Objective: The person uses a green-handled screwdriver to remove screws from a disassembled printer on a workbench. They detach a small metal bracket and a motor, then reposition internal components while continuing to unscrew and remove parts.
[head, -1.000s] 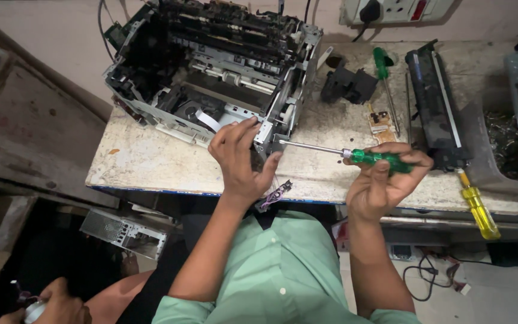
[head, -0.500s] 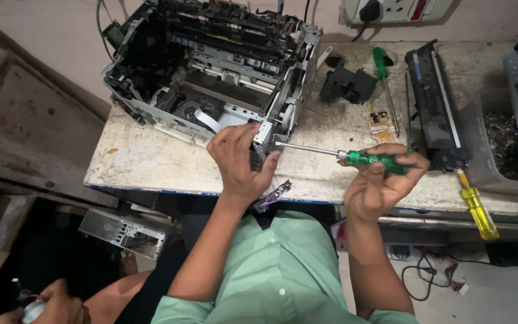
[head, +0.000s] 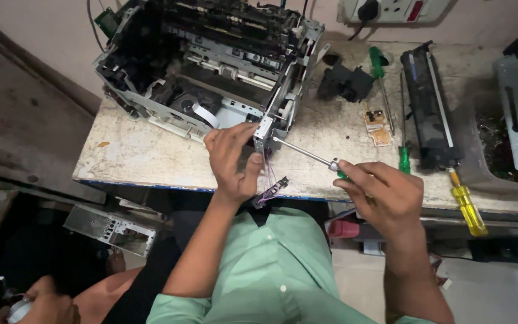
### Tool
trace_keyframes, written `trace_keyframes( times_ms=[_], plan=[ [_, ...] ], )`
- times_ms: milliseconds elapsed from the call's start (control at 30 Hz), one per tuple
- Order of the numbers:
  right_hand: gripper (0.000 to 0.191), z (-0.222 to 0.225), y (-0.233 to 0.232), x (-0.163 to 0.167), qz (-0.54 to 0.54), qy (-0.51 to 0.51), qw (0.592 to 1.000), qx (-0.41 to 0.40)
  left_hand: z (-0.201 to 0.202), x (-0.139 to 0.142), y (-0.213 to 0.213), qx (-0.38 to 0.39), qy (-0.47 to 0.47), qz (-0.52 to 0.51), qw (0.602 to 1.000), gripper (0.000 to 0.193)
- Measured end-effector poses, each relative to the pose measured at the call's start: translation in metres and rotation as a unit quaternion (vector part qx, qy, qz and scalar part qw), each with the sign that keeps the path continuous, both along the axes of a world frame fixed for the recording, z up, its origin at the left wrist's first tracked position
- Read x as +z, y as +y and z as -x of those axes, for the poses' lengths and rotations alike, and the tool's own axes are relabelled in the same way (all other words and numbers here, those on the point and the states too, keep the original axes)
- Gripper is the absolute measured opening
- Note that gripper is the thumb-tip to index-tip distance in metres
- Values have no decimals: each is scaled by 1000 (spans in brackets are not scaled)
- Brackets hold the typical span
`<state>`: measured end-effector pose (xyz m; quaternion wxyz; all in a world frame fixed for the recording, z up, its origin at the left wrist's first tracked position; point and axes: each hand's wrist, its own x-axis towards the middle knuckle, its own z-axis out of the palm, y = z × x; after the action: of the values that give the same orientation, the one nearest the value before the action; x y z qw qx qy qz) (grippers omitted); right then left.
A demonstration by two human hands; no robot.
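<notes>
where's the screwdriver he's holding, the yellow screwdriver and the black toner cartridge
held screwdriver (head: 304, 152), head view, middle of its bare metal shaft
yellow screwdriver (head: 469, 207), head view, its clear yellow handle at the table's front edge
black toner cartridge (head: 428, 105), head view, middle of its long black body
</notes>
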<state>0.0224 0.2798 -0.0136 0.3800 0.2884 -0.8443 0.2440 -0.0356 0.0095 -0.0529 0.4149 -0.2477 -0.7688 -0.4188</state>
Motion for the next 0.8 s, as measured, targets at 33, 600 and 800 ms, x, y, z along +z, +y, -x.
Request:
trace_keyframes(
  times_ms=[33,600,800],
  plan=[
    [39,-1,-3,5,-24,10,1000,-8,0,0,0,-1,2,-7,1000,38],
    [40,14,2,20,-234,84,969,-6,16,-10,3,-35,-15,-8,999,32],
    [30,13,-13,24,-158,-10,987,-14,14,-4,-9,-22,2,-5,1000,30]
  ],
)
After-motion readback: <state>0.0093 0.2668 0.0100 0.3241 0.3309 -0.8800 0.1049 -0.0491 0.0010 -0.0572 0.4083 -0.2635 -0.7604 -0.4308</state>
